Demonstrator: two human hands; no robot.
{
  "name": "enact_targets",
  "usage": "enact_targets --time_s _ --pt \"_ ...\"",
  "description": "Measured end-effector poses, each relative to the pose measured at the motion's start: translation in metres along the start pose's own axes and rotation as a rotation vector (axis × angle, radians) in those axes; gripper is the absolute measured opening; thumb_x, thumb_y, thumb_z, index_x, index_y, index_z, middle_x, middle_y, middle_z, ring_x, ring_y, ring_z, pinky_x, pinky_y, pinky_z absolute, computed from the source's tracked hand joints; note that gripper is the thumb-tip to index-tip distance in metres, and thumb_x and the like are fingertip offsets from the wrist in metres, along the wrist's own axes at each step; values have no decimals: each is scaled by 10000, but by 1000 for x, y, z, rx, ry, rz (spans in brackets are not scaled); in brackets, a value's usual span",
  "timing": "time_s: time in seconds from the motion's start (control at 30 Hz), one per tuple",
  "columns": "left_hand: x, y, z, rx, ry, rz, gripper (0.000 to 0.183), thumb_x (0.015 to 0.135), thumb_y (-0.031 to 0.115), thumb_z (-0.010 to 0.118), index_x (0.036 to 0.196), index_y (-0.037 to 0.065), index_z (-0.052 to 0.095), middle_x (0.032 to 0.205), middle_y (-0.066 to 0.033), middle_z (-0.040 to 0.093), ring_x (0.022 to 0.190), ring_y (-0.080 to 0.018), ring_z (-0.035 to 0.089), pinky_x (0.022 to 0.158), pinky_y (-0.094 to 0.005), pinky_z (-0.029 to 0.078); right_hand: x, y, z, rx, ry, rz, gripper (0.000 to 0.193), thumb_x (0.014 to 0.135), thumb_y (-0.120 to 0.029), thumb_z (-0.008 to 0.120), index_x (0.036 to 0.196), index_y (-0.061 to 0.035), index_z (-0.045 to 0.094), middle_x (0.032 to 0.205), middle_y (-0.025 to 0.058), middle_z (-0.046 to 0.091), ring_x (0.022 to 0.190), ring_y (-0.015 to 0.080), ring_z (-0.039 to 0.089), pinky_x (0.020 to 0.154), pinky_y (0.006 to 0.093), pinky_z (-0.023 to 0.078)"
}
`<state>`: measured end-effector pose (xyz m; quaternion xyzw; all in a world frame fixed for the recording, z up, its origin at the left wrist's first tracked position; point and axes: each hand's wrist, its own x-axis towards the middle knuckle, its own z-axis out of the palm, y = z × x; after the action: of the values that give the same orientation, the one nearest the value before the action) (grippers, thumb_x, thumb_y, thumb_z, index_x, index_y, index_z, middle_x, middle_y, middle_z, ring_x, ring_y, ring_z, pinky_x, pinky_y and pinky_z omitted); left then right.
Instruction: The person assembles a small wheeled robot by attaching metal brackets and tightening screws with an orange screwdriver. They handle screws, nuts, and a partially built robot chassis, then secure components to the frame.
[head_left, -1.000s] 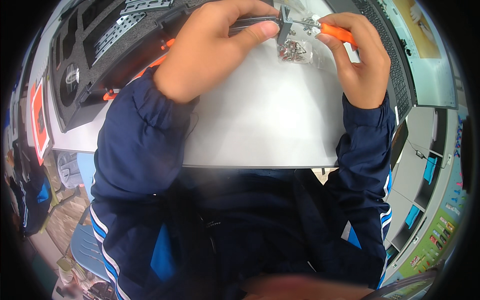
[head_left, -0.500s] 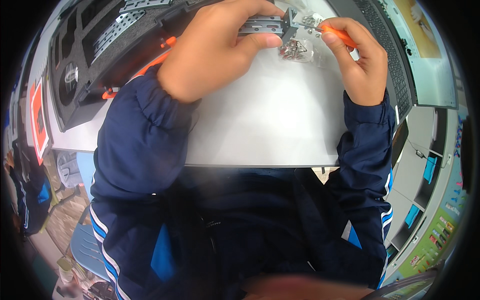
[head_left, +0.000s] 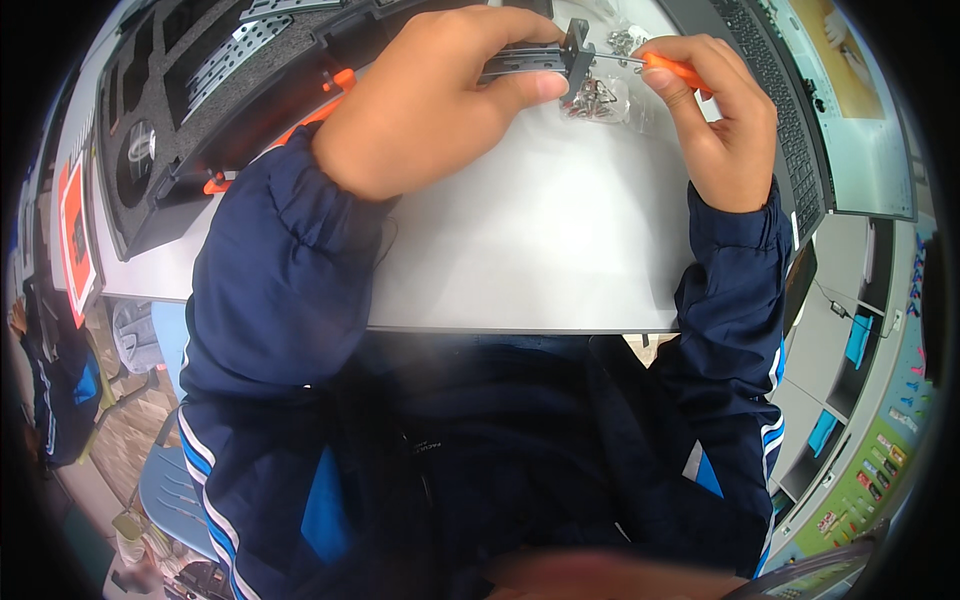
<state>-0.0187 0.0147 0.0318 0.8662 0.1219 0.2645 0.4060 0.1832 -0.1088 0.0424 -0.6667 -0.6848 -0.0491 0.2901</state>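
Note:
My left hand (head_left: 430, 105) is closed around a slotted grey metal beam (head_left: 525, 62), thumb along its near side. A dark upright bracket plate (head_left: 577, 55) sits across the beam's right end. In my right hand (head_left: 722, 120) is a screwdriver (head_left: 675, 72) with an orange handle, gripped between thumb and fingers. Its thin shaft points left at the bracket, and the tip meets a small screw head at the plate's right face. Whether the tip is seated in the screw is too small to tell. Clear bags of small screws (head_left: 597, 100) lie just below and behind the shaft.
On the left stands a black foam-lined case (head_left: 190, 215) with orange latches, holding perforated metal plates (head_left: 235, 60). A laptop (head_left: 790, 130) borders the right side. The white table (head_left: 530, 250) ends in front of my body. A blue chair (head_left: 175, 495) is at lower left.
The beam and bracket have turned slightly in my left hand, the plate now more edge-on. The screwdriver has shifted a little, its shaft still toward the bracket.

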Motion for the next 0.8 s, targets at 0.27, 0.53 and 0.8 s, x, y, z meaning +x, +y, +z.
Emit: enact_targets --time_s 0.27,0.53,0.8 --pt "0 -5 -1 -56 -25 -158 302 844 105 687 1081 -67 615 980 -242 653 883 -327 648 780 -342 504 1 -1 -1 30 -2 -23 108 840 -43 678 941 -3 670 886 78 656 807 162 612 751 249 455" --pt "4 -21 5 -291 -83 -149 302 871 88 676 1098 -96 601 974 -176 669 897 -175 609 823 -289 482 2 0 -1 -14 83 -103 151 792 -26 720 939 -12 687 898 75 663 807 162 611 750 251 458" --pt "3 -19 4 -455 -136 -270 287 891 75 656 1118 -91 597 978 -104 668 904 -117 574 822 -251 470 1 -7 -3 -45 75 -20 161 797 -37 725 954 -29 693 915 65 668 799 155 606 718 258 451"
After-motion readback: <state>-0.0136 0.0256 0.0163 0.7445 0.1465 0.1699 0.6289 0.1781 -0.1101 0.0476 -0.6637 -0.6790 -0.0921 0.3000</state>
